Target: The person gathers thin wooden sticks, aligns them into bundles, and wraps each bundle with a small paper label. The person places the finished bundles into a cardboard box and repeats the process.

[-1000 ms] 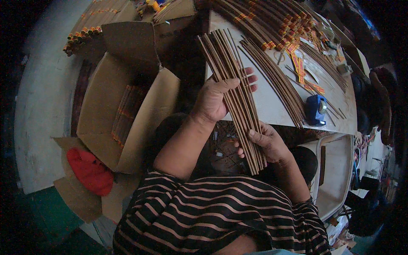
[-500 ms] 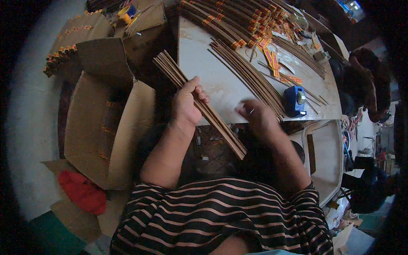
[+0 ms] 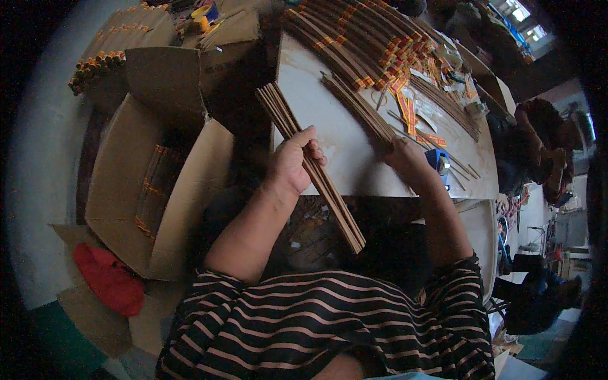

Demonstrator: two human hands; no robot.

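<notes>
My left hand (image 3: 296, 163) is closed round a bundle of thin brown incense sticks (image 3: 278, 109). The bundle slants from upper left to lower right, its near end hanging past the table edge. Over the table my right hand (image 3: 408, 158) has its fingers closed round the near end of a row of loose incense sticks (image 3: 358, 104). The fingertips are partly hidden. Just right of that hand stands a blue tape dispenser (image 3: 438, 163), half covered by the forearm.
Banded incense bundles (image 3: 354, 38) are piled at the table's (image 3: 304, 69) far side, near red-and-yellow paper strips (image 3: 405, 109). An open cardboard box (image 3: 120, 164) with bundles inside stands at left, a red cloth (image 3: 111, 278) below it. Another person (image 3: 544, 139) is at the right.
My right hand has moved from above the table's front onto the loose sticks and closed round their near ends. My left hand still holds its bundle. The whole view has shifted slightly.
</notes>
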